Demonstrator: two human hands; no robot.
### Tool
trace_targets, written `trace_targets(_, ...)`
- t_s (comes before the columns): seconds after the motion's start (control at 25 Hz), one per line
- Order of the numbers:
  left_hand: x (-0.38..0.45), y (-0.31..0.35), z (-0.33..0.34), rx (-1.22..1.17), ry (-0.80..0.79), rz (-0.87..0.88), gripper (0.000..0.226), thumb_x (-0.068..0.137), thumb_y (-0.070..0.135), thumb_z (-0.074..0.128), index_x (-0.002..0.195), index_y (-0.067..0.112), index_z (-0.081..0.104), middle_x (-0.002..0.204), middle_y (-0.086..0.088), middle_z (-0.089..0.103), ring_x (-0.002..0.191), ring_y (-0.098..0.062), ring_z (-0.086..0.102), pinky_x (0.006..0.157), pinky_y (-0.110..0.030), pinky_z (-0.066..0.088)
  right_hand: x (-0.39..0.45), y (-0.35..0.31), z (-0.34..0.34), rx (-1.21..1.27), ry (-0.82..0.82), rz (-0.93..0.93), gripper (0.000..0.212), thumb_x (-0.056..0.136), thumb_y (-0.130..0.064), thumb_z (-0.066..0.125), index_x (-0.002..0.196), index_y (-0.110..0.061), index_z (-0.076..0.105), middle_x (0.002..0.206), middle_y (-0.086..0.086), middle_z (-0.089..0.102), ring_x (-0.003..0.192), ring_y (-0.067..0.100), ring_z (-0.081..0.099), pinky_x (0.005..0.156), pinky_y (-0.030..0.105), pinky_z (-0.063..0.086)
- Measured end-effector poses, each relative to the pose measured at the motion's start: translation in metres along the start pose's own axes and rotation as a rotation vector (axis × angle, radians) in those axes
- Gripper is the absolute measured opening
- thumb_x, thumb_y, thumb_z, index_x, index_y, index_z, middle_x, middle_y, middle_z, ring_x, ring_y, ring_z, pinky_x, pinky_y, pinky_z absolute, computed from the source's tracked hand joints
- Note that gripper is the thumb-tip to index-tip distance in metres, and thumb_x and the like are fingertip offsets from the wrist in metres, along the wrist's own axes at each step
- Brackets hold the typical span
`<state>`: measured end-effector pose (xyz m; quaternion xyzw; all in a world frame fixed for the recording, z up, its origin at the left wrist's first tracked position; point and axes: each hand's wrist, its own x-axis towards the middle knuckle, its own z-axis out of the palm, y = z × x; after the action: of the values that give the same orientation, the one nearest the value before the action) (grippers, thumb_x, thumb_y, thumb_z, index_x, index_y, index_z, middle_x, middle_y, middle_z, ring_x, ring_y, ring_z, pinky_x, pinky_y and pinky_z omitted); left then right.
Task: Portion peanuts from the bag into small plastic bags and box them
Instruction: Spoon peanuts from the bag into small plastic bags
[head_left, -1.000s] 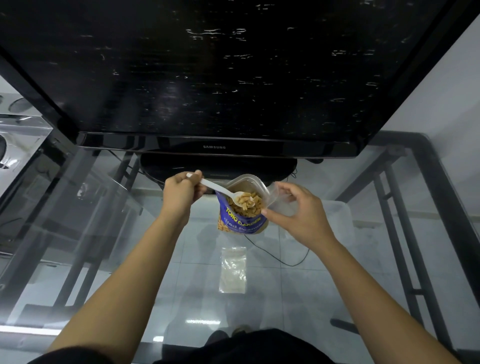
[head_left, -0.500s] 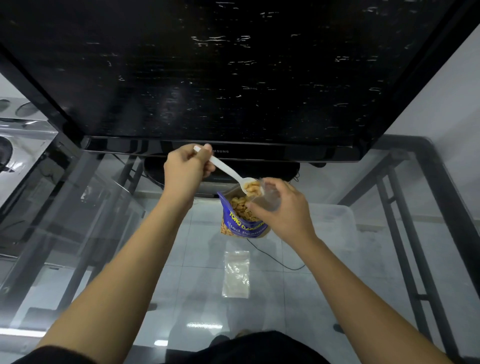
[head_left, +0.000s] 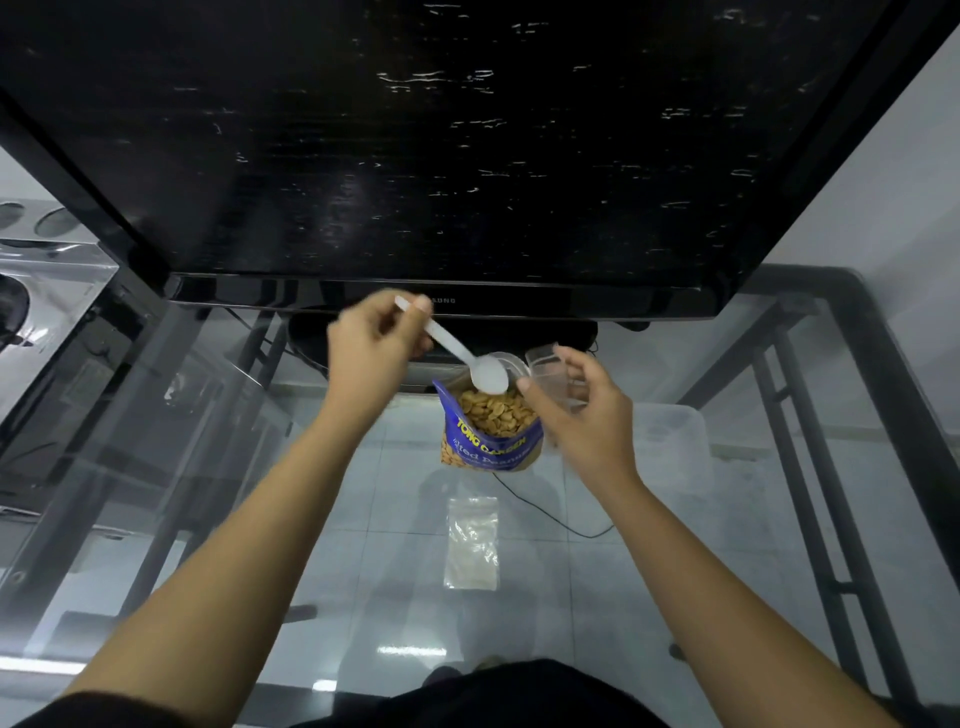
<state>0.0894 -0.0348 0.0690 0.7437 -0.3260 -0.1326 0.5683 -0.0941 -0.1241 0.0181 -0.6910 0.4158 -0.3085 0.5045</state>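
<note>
place: my home living room | cue: big television (head_left: 467, 145) on glass table (head_left: 218, 467) | below television: tiled floor (head_left: 395, 519)

We see a glass table (head_left: 156, 467) — on it, at frame centre, stand the blue peanut bag (head_left: 488, 441) and, lower, a flat small plastic bag (head_left: 471, 543); a television (head_left: 415, 156) fills the top.

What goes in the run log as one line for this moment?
left hand: holds white spoon, bowl empty, over open peanut bag | right hand: holds small clear bag | spare bag: flat on table
</note>
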Motion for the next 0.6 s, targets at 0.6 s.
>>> trace_targets(0.6,-0.015,-0.035,0.034,0.371,-0.251,0.105,0.021,0.091,0.023,0.055,0.085,0.008,0.069,0.066,-0.003,0.069,0.065,-0.015,0.067,0.064,-0.024,0.055,-0.006,0.013,-0.009,0.015,-0.149,0.089,0.052,0.078,-0.042,0.069,0.123,-0.027,0.051,0.107,-0.005,0.065,0.099,0.007,0.062,0.071,0.016,0.054)
